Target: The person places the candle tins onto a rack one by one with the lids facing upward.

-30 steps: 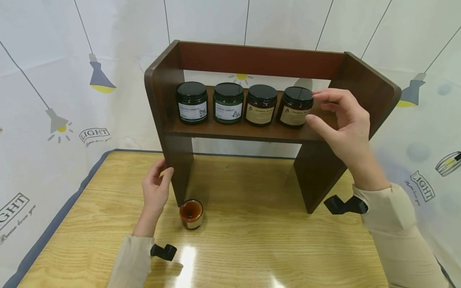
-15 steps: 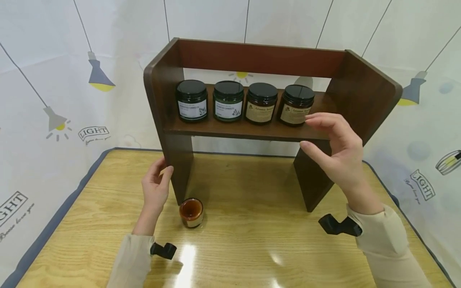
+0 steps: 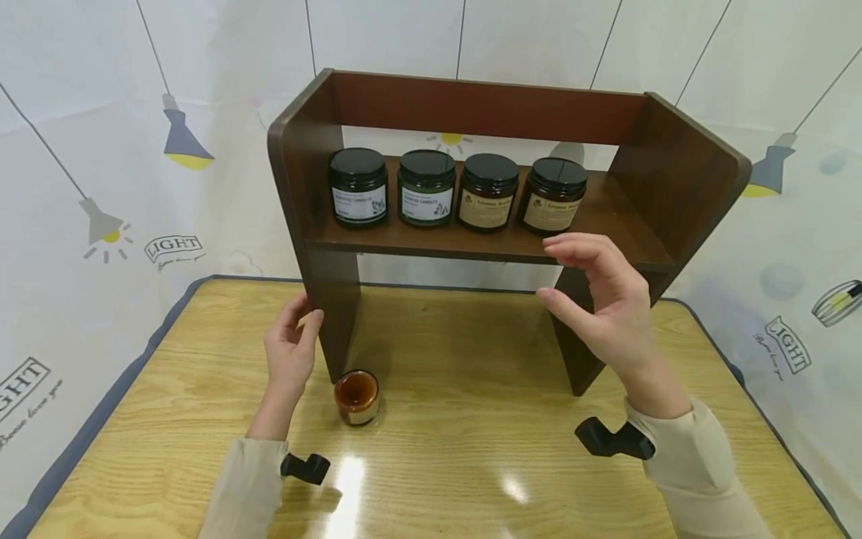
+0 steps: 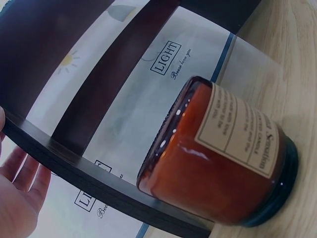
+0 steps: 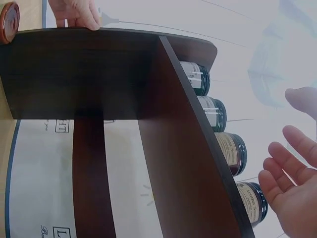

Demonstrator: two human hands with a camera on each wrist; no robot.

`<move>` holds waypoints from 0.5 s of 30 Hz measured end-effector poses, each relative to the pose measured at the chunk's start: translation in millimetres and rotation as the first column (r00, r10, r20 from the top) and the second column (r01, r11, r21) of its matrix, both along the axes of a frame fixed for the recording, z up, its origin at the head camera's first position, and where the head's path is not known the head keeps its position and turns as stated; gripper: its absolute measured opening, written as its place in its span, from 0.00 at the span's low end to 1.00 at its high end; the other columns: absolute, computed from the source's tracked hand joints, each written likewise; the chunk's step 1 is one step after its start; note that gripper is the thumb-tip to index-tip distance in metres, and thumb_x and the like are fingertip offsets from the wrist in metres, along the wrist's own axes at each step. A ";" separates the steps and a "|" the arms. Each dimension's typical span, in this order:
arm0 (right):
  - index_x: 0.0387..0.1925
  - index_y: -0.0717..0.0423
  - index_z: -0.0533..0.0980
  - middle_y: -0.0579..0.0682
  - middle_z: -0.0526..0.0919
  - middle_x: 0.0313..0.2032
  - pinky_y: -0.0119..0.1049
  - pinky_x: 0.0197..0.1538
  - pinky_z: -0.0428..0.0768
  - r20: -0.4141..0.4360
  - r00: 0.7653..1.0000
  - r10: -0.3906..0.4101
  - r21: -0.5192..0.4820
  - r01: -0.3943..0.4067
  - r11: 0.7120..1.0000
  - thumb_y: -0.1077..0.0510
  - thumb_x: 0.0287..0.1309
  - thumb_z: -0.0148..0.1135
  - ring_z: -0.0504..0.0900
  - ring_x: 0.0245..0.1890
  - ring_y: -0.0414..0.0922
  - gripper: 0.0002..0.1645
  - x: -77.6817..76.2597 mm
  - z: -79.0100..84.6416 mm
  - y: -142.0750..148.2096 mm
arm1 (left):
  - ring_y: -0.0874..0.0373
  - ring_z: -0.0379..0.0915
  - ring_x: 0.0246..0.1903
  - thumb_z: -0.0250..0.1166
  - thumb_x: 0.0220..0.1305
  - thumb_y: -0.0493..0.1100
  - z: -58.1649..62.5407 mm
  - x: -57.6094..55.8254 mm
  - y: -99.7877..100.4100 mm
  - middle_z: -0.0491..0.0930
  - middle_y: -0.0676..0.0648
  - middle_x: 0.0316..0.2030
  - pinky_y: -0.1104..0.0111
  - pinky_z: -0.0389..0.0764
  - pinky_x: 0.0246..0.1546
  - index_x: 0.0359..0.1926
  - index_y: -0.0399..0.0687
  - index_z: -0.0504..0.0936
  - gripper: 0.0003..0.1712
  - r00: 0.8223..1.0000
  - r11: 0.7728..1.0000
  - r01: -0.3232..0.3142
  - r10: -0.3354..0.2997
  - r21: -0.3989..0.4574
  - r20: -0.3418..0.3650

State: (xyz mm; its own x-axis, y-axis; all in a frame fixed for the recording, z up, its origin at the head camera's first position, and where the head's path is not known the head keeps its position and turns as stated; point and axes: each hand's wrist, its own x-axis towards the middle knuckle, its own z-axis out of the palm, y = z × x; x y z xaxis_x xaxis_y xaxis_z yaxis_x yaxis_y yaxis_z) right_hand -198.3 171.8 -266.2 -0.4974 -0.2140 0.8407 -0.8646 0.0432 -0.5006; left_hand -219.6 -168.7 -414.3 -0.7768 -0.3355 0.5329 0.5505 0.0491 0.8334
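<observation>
In the head view, my left hand rests beside the left side panel of a dark wooden shelf unit. Its thumb lies at the panel's edge in the left wrist view. The fingers are loosely bent on the outer side. My right hand is in the air before the shelf's right part, thumb and fingers spread apart, holding nothing. Nearest to it, on the upper board, is a lidded candle jar with a tan label. An amber glass candle jar without a lid stands on the table near the left panel's foot.
Left of the nearest jar stand another tan-labelled jar and two white-labelled green candle jars, one at the middle left and one at the far left. The wooden table meets a printed wall cloth behind.
My right hand has come away from the rightmost jar, moving down, left and toward me. The jars stay in place on the shelf. My left hand has barely moved.
</observation>
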 end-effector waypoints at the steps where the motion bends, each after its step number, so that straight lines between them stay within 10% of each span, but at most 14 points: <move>1: 0.42 0.81 0.70 0.54 0.78 0.47 0.34 0.54 0.72 0.001 1.000 0.003 -0.001 -0.003 1.000 0.51 0.50 0.70 0.75 0.50 0.48 0.35 0.4 -0.7 -1.0 | 0.64 0.73 0.42 0.56 0.62 0.26 0.3 0.1 0.0 0.79 0.60 0.39 0.78 0.74 0.41 0.50 0.20 0.72 0.15 1.000 1.000 0.001 -0.001 0.000 -0.001; 15: 0.42 0.79 0.71 0.56 0.77 0.47 0.35 0.53 0.72 0.035 0.996 0.085 -0.045 -0.084 0.995 0.56 0.52 0.69 0.74 0.50 0.48 0.29 5.2 -20.2 -19.8 | 0.64 0.73 0.42 0.60 0.63 0.34 -2.2 -0.2 0.5 0.80 0.57 0.40 0.78 0.74 0.41 0.49 0.33 0.78 0.15 0.999 1.000 0.013 -0.012 0.027 -0.041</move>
